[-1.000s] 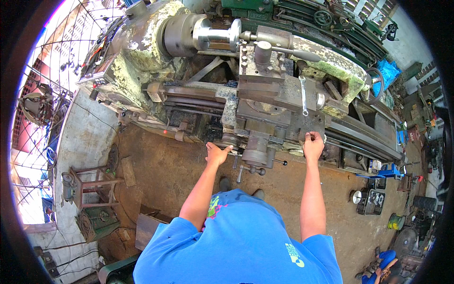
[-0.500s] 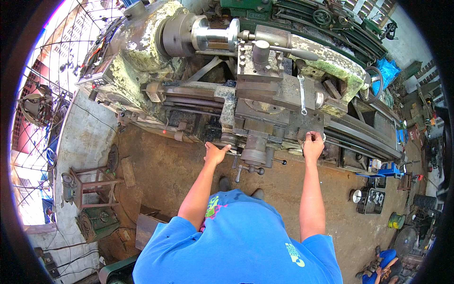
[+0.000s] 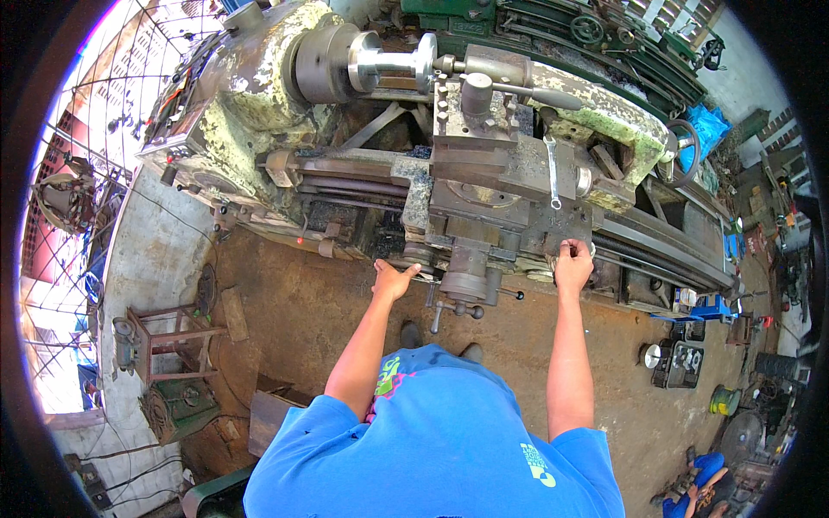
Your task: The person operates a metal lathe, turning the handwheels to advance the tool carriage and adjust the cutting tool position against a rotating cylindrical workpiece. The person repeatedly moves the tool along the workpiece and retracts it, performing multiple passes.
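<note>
I stand at a large worn metal lathe. My left hand is closed on the rim of a dark handwheel at the front of the carriage. At the right front edge of the carriage, my right hand is closed with its fingers bent; what they hold, if anything, is hidden. A shiny flanged metal workpiece sits between the chuck and the tailstock centre. In front of it stands the tool post with its long lever. A combination wrench lies on the carriage.
Cross-slide crank handles stick out between my hands. The tailstock handwheel is at the far right. A wooden stool stands left, a black crate right. Another person in blue is low at the bottom right.
</note>
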### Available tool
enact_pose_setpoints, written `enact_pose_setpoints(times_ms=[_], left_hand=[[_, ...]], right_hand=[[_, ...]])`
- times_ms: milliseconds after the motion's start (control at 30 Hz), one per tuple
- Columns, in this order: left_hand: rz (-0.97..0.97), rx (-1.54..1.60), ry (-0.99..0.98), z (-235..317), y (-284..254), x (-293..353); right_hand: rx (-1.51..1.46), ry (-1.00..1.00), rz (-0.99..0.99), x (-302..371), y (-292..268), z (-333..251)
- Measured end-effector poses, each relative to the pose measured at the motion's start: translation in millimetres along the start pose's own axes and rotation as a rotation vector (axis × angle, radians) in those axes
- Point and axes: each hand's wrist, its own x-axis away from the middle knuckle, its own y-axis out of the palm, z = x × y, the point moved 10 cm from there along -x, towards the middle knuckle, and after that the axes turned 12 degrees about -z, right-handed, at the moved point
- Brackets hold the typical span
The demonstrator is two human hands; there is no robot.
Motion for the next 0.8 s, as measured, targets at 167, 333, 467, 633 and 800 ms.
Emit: enact_pose_setpoints(times_ms=[167, 333, 467, 633, 800], left_hand=[[-0.026, -0.006, -0.010, -4.9, 1.5, -6.3], [-0.031, -0.024, -0.012, -4.7, -0.5, -6.7], [-0.045, -0.033, -0.016, -3.2, -2.8, -4.4], [-0.066, -0.031, -0.007, -0.1, -5.6, -1.1], [-0.067, -0.036, -0.004, 0.5, -7.6, -1.1]], right_hand=[[0.000, 0.005, 0.004, 1.0, -0.4, -0.3], [-0.012, 0.011, 0.010, 2.1, -1.5, -1.8], [-0.011, 0.014, -0.004, 2.7, -1.7, -3.5], [-0.034, 0.026, -0.010, 2.4, -1.7, -2.7], [-0.026, -0.006, -0.003, 3.3, -2.6, -7.1]])
